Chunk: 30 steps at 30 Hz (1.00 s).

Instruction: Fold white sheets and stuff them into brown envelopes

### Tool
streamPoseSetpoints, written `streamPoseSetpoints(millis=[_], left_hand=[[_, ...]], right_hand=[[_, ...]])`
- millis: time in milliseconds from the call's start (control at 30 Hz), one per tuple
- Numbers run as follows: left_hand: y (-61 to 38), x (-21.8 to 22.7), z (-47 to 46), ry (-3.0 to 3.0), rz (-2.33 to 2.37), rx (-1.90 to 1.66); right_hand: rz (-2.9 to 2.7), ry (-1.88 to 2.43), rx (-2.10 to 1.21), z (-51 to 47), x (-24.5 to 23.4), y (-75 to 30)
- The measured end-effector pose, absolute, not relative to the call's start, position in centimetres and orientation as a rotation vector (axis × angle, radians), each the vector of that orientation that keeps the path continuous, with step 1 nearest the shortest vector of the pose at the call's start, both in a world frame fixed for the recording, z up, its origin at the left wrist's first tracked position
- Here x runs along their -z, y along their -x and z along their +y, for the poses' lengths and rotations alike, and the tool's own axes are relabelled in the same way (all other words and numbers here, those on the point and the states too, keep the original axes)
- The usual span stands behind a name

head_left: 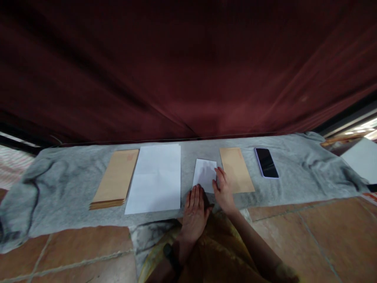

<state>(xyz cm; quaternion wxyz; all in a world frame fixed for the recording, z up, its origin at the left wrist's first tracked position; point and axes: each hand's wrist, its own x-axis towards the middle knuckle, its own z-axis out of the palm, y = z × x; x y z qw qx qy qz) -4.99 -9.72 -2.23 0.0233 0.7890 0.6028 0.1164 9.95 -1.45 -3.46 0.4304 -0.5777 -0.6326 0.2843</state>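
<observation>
A small folded white paper (205, 173) lies on a grey cloth (59, 184) in front of me. My left hand (194, 210) lies flat, fingers together and stretched out, on the paper's near edge. My right hand (224, 188) rests open at the paper's right edge, fingertips touching it. Just right of that hand lies a single brown envelope (237, 169). Neither hand grips anything.
A stack of white sheets (156, 179) and a pile of brown envelopes (116, 179) lie to the left on the cloth. A dark phone (266, 162) lies to the right. A dark red curtain (188, 67) hangs behind. Tiled floor (73, 251) borders the cloth's near edge.
</observation>
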Motion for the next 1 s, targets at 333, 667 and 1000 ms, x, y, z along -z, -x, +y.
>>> streamPoseSetpoints(millis=[333,667,1000], left_hand=[[4.6,3.3,-9.6,-2.411,1.894,-0.416],[4.9,3.4,-9.4,-2.456,1.894,-0.354],[5.0,3.5,-9.4,-2.473,1.890,-0.349]], right_hand=[[-2.448,1.109,-0.627,0.6,2.2,-8.5],[-2.488,1.208,-0.425,4.5,2.8,-8.1],[-2.441,1.314,-0.346,5.6,3.0,-7.9]])
